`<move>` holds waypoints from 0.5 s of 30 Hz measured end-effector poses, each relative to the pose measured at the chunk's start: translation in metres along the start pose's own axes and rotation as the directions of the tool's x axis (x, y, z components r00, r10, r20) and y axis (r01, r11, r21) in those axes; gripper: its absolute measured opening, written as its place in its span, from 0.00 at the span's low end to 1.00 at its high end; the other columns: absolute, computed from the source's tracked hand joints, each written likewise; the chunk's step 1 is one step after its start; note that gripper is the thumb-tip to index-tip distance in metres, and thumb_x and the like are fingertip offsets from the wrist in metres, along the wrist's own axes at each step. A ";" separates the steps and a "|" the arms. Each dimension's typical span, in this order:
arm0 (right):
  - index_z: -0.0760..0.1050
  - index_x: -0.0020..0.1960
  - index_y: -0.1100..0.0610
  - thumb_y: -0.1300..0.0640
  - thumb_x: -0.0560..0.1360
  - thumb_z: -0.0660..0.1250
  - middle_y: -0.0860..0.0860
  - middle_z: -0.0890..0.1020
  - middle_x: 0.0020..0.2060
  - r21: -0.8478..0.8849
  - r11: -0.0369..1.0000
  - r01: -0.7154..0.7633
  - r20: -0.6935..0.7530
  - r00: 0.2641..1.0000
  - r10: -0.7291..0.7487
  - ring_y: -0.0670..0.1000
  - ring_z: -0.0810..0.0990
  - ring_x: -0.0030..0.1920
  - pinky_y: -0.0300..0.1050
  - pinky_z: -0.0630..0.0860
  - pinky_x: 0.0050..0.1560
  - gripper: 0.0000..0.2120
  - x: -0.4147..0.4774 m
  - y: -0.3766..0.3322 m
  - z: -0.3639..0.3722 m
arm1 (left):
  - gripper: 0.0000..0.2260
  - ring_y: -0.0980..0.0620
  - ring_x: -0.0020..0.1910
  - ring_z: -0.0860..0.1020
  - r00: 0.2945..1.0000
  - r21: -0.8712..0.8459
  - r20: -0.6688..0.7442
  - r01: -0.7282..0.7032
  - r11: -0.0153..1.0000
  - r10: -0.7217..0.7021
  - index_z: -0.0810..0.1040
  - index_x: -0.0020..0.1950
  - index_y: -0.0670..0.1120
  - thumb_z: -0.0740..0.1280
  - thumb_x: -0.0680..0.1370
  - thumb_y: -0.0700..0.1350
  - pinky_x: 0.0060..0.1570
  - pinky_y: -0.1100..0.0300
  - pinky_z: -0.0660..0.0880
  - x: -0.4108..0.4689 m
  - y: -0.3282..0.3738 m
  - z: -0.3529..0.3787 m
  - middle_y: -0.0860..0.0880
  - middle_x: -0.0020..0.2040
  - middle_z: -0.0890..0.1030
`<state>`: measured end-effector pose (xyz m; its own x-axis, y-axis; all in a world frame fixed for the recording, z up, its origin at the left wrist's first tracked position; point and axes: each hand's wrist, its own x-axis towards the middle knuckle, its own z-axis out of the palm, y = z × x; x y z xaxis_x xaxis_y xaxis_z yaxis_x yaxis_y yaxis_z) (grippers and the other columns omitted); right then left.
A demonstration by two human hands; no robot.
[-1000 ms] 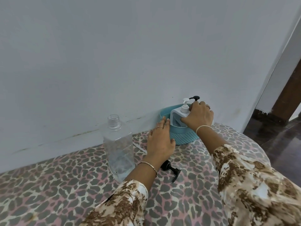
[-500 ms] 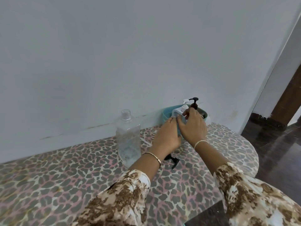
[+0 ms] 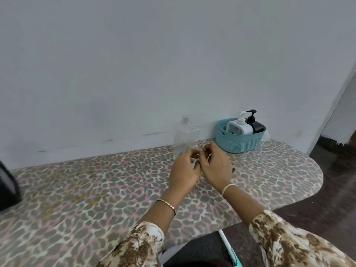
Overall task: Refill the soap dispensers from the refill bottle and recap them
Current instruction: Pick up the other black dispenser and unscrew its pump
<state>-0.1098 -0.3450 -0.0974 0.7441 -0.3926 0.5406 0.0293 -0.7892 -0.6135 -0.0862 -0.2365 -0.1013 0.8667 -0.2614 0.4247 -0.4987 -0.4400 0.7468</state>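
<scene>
**Curled Hands Met Before Open Bottle**

The left hand (image 3: 184,170) and right hand (image 3: 216,167) hovered fingertip to fingertip, fingers curled; whether they pinched anything could not be told. Behind them stood the clear bottle (image 3: 186,138), neck uncapped. Recapping would probably go best with one hand steadying its body. The white dispenser (image 3: 239,128) and black dispenser (image 3: 254,125) sat capped in the teal basket (image 3: 238,144), out of the way; a black object (image 3: 7,187) lay far left on the leopard-print cloth (image 3: 86,199).
</scene>
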 end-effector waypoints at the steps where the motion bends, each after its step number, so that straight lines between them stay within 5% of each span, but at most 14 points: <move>1: 0.70 0.44 0.51 0.52 0.76 0.64 0.44 0.75 0.37 0.006 1.000 0.001 0.018 1.000 -0.001 0.45 0.73 0.38 0.42 0.65 0.37 0.04 -0.005 -0.007 0.006 | 0.10 0.58 0.48 0.79 1.000 0.005 -0.011 0.011 1.000 -0.011 0.78 0.56 0.51 0.67 0.76 0.42 0.51 0.55 0.78 -0.004 -0.007 -0.009 0.54 0.51 0.82; 7: 0.72 0.47 0.52 0.50 0.76 0.63 0.44 0.76 0.38 0.017 0.999 0.045 0.204 0.978 -0.048 0.46 0.75 0.38 0.42 0.69 0.36 0.05 -0.031 -0.043 0.049 | 0.10 0.57 0.48 0.79 0.984 0.051 -0.121 0.142 0.989 -0.135 0.79 0.56 0.49 0.68 0.76 0.41 0.52 0.54 0.78 -0.025 -0.053 -0.066 0.54 0.50 0.81; 11: 0.73 0.46 0.52 0.51 0.75 0.63 0.45 0.78 0.40 0.000 0.997 0.076 0.341 0.937 -0.072 0.49 0.77 0.42 0.46 0.75 0.40 0.05 -0.041 -0.058 0.076 | 0.15 0.48 0.50 0.81 0.947 0.115 -0.247 0.237 0.965 -0.204 0.75 0.62 0.52 0.68 0.76 0.44 0.51 0.51 0.80 -0.033 -0.081 -0.104 0.52 0.59 0.78; 15: 0.76 0.49 0.53 0.53 0.74 0.64 0.48 0.80 0.44 0.024 0.988 0.153 0.404 0.902 -0.149 0.49 0.77 0.46 0.46 0.76 0.47 0.06 -0.044 -0.069 0.097 | 0.21 0.43 0.67 0.69 0.793 0.237 -0.594 0.335 0.912 -0.137 0.70 0.65 0.52 0.69 0.73 0.43 0.64 0.44 0.71 -0.038 -0.111 -0.151 0.47 0.70 0.68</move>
<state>-0.0798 -0.2271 -0.1345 0.9368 -0.0456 0.3468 0.1588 -0.8281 -0.5377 -0.0628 -0.0480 -0.1228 0.7606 0.3630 0.5383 -0.1664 -0.6925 0.7020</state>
